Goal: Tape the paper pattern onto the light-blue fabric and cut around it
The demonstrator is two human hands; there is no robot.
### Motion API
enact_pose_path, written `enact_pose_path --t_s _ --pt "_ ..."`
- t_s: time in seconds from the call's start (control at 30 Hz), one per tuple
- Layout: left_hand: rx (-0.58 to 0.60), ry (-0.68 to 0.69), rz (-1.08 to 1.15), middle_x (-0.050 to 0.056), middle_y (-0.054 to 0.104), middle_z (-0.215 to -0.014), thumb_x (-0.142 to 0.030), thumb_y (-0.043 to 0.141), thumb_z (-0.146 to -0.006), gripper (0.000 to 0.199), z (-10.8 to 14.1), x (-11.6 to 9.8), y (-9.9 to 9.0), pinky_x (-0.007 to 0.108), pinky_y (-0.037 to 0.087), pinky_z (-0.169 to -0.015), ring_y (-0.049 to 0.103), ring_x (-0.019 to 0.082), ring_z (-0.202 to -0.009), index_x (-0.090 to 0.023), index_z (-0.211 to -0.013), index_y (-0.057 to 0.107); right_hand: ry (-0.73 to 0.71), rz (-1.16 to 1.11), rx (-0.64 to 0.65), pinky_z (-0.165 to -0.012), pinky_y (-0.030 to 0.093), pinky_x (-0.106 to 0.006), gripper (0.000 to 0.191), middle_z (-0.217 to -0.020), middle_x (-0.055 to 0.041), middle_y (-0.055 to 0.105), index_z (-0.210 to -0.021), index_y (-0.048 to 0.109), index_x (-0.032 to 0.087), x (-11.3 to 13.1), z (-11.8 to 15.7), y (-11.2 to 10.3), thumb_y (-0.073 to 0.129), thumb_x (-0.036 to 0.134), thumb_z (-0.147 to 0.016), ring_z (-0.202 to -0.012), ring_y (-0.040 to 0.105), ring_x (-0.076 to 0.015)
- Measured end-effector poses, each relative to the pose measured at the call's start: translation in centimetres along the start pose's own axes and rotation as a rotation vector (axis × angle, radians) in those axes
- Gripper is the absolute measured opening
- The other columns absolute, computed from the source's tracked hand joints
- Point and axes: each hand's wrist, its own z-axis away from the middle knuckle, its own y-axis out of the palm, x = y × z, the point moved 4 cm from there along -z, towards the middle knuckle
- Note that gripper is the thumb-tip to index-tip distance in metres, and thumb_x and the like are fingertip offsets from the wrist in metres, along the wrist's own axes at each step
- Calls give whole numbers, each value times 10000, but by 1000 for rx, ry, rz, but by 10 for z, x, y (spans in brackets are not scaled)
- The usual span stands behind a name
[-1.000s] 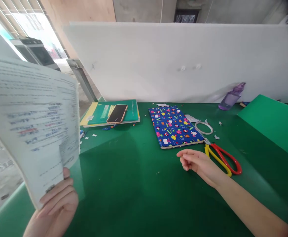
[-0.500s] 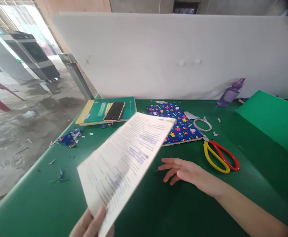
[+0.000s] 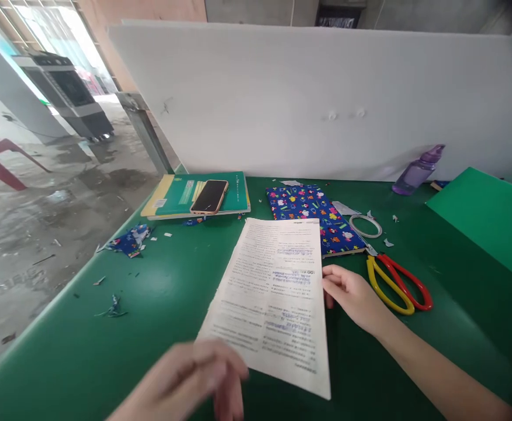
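Note:
A printed sheet [image 3: 277, 292] with handwriting lies over the green table, its far edge overlapping a blue patterned book [image 3: 300, 202]. At the sheet's right edge is my right hand [image 3: 352, 295], thumb and fingers closed on that edge. My left hand [image 3: 199, 374], blurred, hovers by the near left corner with its fingers curled and partly apart, and seems to hold nothing. Scissors [image 3: 398, 283] with yellow and red handles lie right of my right hand, their blades near the book's corner. A roll of tape [image 3: 365, 225] rests behind them.
A phone [image 3: 210, 196] lies on green books [image 3: 177, 199] at the back left. Blue scraps [image 3: 128, 240] are near the left edge. A purple bottle [image 3: 416, 172] and a green board [image 3: 493, 216] stand out at right. A white panel [image 3: 256, 105] rises behind.
The sheet has swung right and down, flatter over the table. My left hand has moved right and let go of it. My right hand has moved slightly right and taken its edge.

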Motion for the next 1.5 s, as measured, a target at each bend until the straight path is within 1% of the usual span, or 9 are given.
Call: enact_pose_path --t_s 0.1,0.17,0.3,0.4,0.5,0.63,0.8,0.93,1.5 --pt "-571 346 -166 70 693 -890 -462 529 -875 271 -24 -21 -70 361 511 -824 649 236 -855 -245 -923 683 -119 257 -277 -559 397 -325 335 -648 23 519 -1153 558 263 10 0 -17 578 410 -853 -580 516 -181" --pt "-826 490 -369 95 650 -1123 -453 536 -865 327 -47 -26 -110 412 460 -961 609 264 -1058 -231 -1094 611 -197 292 -333 -566 393 -332 354 -645 25 478 -1164 545 277 23 1 -18 601 399 -837 -584 499 -184" --pt "-999 383 -714 208 359 -1484 -541 687 -726 909 -112 -23 -164 547 303 -1098 334 372 -1370 -167 -1452 288 -217 161 -45 -683 455 -354 243 -847 -38 594 -1064 598 272 49 -11 11 559 409 -868 -788 575 -211" --pt "-1078 385 -863 274 268 -1515 -574 710 -692 1069 -151 -25 -179 574 157 -1152 190 403 -1430 -67 -1482 199 -159 51 158 -776 483 -374 223 -1023 -63 626 -1046 615 257 66 -27 41 533 388 -886 -905 589 -213" --pt "-1137 393 -881 282 352 -1470 -605 686 -707 1082 -175 -29 -186 584 72 -1162 247 384 -1417 -48 -1480 174 -91 -65 281 -753 507 -357 186 -986 -67 646 -1017 623 235 82 -44 69 552 335 -877 -840 603 -190" --pt "-1181 398 -832 201 506 -1380 -564 638 -780 974 -184 -33 -192 578 40 -1169 373 328 -1358 -102 -1485 149 -53 -241 278 -825 525 -333 145 -1017 -72 675 -980 636 205 98 -70 96 543 219 -870 -886 640 -180" --pt "-1269 406 -779 158 579 -1273 -563 750 -654 996 -169 -29 -183 551 275 -1105 409 372 -1284 -117 -1421 298 49 -686 141 -884 536 -321 145 -1061 -103 687 -940 637 155 98 -119 123 500 191 -908 -877 676 -158" --pt "-1277 420 -722 149 572 -1224 -555 777 -612 941 -154 -22 -164 562 348 -1047 418 378 -1245 -137 -1354 377 122 -994 -14 -860 550 -308 89 -971 -95 702 -916 619 149 94 -159 144 547 200 -904 -845 686 -161" --pt "-1047 426 -289 117 553 -1206 -471 816 -597 895 -138 -3 -130 478 486 -951 576 288 -1116 -208 -1321 362 220 -1181 -158 -596 557 -297 141 -781 -26 673 -918 589 211 99 -208 177 581 348 -883 -674 655 -164"
